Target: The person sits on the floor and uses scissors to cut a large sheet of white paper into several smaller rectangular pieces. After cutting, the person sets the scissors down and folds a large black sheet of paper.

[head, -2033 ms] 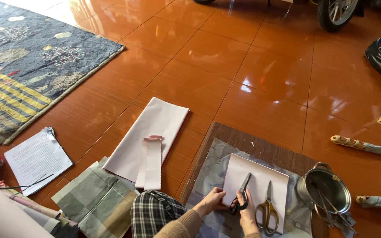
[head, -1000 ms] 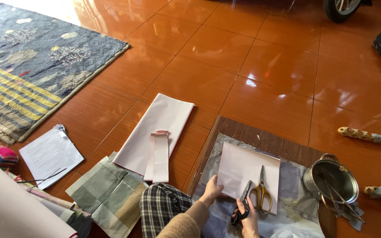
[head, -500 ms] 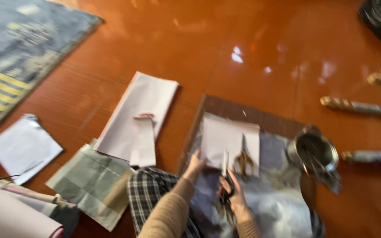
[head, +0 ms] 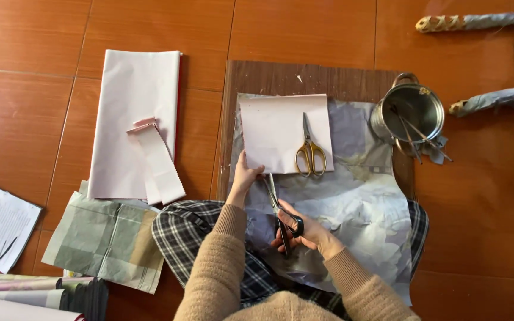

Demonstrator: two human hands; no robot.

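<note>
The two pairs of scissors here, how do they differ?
The black-handled scissors are in the right hand, blades pointing at the pale sheet's near edge. The gold-handled scissors lie untouched on that sheet, blades closed. The left hand presses on the sheet. Both pairs point away from the person.

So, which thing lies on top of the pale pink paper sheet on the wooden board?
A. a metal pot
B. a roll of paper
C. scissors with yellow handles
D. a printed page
C: the scissors with yellow handles lie closed on the pale pink sheet, while the right hand holds a second, black-handled pair and the metal pot stands beside the sheet.
</note>
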